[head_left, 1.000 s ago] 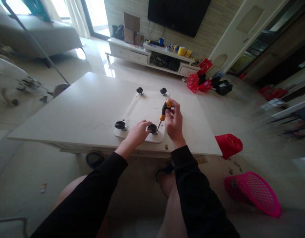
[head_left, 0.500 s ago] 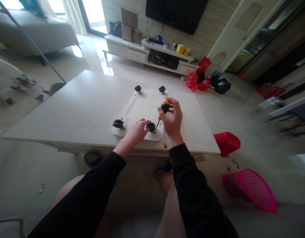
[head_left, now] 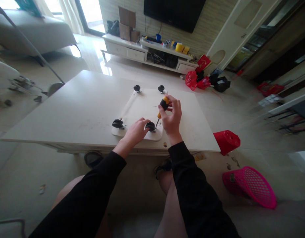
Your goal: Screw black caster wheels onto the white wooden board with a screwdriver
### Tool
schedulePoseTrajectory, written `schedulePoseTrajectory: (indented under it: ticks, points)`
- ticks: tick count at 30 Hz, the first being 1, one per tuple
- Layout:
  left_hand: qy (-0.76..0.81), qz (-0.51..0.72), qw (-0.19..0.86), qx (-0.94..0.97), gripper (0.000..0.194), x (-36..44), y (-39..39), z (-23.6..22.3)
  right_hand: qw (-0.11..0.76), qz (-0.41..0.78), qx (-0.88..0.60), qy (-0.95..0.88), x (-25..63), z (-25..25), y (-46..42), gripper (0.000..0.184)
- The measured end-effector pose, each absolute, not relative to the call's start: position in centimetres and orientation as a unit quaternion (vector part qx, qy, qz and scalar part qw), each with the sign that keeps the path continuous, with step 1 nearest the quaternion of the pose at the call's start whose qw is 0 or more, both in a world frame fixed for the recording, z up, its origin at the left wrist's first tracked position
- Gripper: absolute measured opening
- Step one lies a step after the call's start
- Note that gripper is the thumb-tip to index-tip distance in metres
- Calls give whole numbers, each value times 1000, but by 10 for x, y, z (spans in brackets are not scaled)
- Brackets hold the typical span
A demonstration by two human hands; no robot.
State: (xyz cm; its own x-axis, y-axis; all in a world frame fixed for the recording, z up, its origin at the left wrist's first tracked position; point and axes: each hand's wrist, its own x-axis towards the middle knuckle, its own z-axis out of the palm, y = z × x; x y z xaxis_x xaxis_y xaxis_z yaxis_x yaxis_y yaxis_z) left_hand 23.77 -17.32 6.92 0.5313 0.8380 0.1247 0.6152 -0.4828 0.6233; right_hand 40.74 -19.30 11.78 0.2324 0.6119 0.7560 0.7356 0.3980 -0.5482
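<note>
A white board (head_left: 140, 110) with black caster wheels at its corners lies on the white table (head_left: 75, 109). My left hand (head_left: 136, 130) grips the near right caster (head_left: 150, 126) between thumb and fingers. In my right hand (head_left: 172, 115) is a yellow and black screwdriver (head_left: 163, 104), held tilted, its tip down at the base of that same caster. The screw under the tip is too small to make out. Another caster (head_left: 117, 123) stands at the near left corner, and two more casters, one of them the far right caster (head_left: 161, 88), are at the far edge.
A red bucket (head_left: 226, 142) and a pink mesh basket (head_left: 251, 188) lie on the floor at the right. Red and black bags (head_left: 204, 81) sit near the white TV cabinet (head_left: 137, 53). My knees are below the table's near edge.
The view has shifted slightly. My right hand's fingers have turned a little on the screwdriver handle, while the left hand keeps its hold on the caster.
</note>
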Motion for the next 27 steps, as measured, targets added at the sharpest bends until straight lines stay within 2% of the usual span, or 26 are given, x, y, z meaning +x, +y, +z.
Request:
schedulePoseTrajectory:
  ticks: [3,10,13,17,24,27]
  points:
    - [434,213,260,836,33,238,-174,70,559,-40,-519,-646,408,118,-194,41]
    - [437,210,264,834,33,238,-174,73,580,-47,-542,-606,406,120,-196,31]
    - [439,206,261,835,32,238,-175,74,575,-27,-529,-624,406,120,-197,41]
    - [439,206,260,835,33,238,-177,76,580,-53,-540,-608,406,120,-196,34]
    - [446,198,256,835,33,239,-177,77,593,-51,-518,-615,408,115,-192,43]
    - [451,193,252,834,36,240,-179,77,592,-53,-524,-609,407,115,-192,36]
